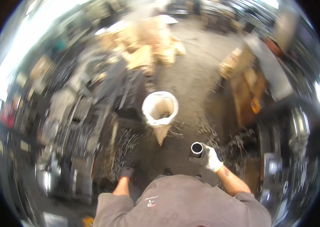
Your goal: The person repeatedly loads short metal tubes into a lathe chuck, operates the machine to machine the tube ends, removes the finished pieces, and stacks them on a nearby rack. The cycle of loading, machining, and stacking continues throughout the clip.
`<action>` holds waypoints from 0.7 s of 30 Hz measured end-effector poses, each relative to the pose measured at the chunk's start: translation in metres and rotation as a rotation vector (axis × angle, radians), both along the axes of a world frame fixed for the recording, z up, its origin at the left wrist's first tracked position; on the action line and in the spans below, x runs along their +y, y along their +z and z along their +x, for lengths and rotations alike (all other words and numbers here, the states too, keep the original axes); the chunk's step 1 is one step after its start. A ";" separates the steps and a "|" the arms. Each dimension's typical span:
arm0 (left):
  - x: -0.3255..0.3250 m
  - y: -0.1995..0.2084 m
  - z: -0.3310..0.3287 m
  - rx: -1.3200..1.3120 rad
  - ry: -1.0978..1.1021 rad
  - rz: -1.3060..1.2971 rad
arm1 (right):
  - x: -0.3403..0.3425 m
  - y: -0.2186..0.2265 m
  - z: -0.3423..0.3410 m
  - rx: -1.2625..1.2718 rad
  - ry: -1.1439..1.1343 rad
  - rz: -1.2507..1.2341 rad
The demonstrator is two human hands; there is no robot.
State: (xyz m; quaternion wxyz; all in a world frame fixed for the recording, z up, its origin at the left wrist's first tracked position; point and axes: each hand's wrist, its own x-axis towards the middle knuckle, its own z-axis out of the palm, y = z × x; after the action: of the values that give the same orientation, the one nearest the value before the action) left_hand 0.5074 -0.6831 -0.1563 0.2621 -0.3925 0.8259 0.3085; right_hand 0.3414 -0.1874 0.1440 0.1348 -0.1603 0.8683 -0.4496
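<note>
My right hand (211, 159), in a white work glove with a yellow cuff, is closed round a short metal tube (196, 148). Its bright ring-shaped end faces up, and the bore looks dark. Lower on the left hangs my left hand (127, 172), in a dark glove with an orange cuff. It is small and blurred, so its fingers cannot be made out. Ahead of me, between the hands and farther off, stands a white-rimmed bin (144, 108) with a tan inside; something dark lies at its bottom.
Metal shavings (127, 145) litter the floor on both sides. Brown paper or cardboard (144, 56) is heaped farther ahead. Blurred machinery (80, 166) lines the left. At the right stand a rust-brown panel (245, 98) and a shiny metal cylinder (299, 123).
</note>
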 end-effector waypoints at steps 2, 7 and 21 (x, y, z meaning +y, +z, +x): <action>-0.033 -0.024 0.085 0.202 0.501 -0.249 | -0.062 -0.005 -0.008 -0.022 0.195 0.005; -0.031 -0.043 0.234 -0.206 0.491 -0.183 | -0.222 -0.007 -0.023 0.008 0.733 0.070; 0.164 0.019 0.317 0.244 2.073 -0.952 | -0.562 0.011 -0.067 0.195 1.298 -0.253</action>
State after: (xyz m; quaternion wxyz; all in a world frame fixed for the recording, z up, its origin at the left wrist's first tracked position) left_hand 0.8240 -0.5195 -0.1375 -0.3748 -0.9109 0.1584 0.0685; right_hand 0.2742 -0.7490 0.1547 0.2790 -0.7048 0.5446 -0.3590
